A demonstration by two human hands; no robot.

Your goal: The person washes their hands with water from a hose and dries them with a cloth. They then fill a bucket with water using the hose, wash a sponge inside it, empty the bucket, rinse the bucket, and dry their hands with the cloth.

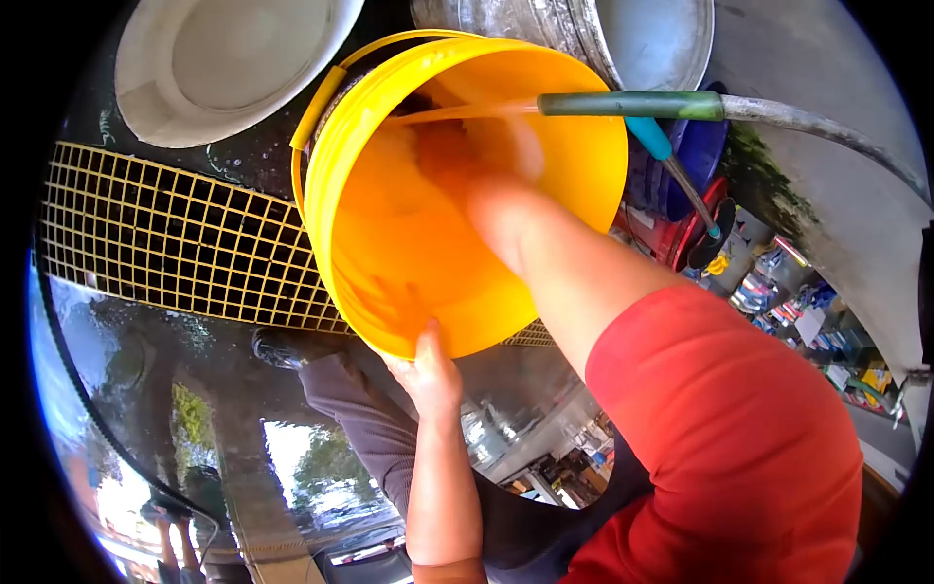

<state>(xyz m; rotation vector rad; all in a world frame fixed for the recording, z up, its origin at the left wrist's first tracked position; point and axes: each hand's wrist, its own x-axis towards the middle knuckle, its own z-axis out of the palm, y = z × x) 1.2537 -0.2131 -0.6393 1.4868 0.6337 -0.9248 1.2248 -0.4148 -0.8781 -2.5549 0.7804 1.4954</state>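
A large yellow bucket (574,243) is tilted with its mouth towards me. My left hand (428,375) grips its lower rim, the thumb on the inside and the fingers outside. My right hand (462,170) is deep inside the bucket, near the far wall and bottom. Motion blur hides its fingers and anything in them. Across the mouth lies a hose with a green end (632,104), and a thin stream runs from it into the bucket near my right hand. The bucket's yellow handle (319,112) hangs at the left side.
A yellow floor grating (185,238) lies left of the bucket on wet, dark floor. A pale round basin (238,58) and a metal tub (662,44) stand behind. A teal-handled tool (671,161) and a blue container (699,161) are at the right. A dark cable (97,414) crosses the floor.
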